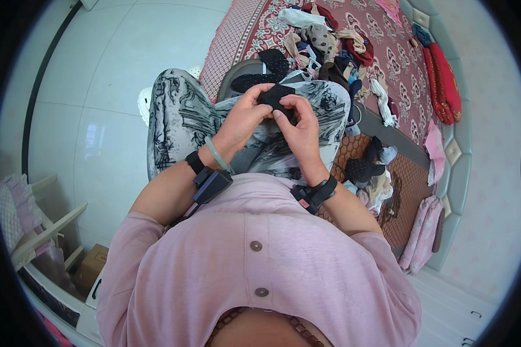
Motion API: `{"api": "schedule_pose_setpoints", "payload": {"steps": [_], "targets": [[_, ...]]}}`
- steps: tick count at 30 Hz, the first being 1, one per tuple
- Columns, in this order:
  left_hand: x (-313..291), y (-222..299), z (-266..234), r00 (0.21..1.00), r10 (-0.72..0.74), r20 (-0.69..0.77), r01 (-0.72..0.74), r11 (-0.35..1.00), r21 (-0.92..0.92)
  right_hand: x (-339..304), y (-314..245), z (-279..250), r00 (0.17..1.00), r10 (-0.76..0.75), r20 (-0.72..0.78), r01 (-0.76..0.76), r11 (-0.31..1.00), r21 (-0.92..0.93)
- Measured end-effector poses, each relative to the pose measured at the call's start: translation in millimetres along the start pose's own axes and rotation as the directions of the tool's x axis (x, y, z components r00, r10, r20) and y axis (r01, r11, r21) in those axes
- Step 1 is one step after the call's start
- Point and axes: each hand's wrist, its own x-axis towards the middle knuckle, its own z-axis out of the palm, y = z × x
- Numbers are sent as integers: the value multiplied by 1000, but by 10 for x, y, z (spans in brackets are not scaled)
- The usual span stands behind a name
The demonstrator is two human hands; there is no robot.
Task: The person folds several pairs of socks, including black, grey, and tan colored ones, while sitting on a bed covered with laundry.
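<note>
A small piece of black cloth [276, 96], perhaps a sock, is pinched between both my hands above my lap. My left hand [249, 113] grips its left side, thumb and fingers pressed together. On the other side my right hand [299, 122] holds it with thumb and bent fingers. Just beyond, a black dotted garment [263, 72] lies on a grey surface past my knees. My patterned trousers [182, 124] show beneath the hands. The cloth's exact kind cannot be made out, as fingers cover part of it.
A heap of mixed clothes and socks [324, 40] lies on the red patterned bedcover [399, 75]. A second pile [364, 170] rests on the brown mat [408, 168] to my right. Red folded cloth [443, 87] leans on the padded headboard [454, 150]. A cardboard box [91, 267] stands lower left.
</note>
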Motion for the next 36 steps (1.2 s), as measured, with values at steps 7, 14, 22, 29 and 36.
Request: {"api": "schedule_pose_setpoints", "payload": {"steps": [7, 14, 22, 29, 36], "targets": [[40, -94, -86, 997, 4, -72, 2, 997, 83, 2, 29, 25, 1000, 9, -4, -9, 999, -32], [58, -107, -102, 997, -7, -73, 12, 998, 65, 30, 0, 73, 999, -34, -13, 32, 991, -129], [59, -143, -132, 999, 15, -41, -12, 998, 66, 44, 73, 112, 997, -64, -33, 57, 981, -183], [37, -100, -77, 1000, 30, -2, -30, 998, 54, 60, 79, 124, 993, -89, -82, 79, 990, -119], [21, -95, -39, 996, 56, -74, -39, 976, 214, 18, -14, 118, 997, -64, -51, 55, 985, -161]]}}
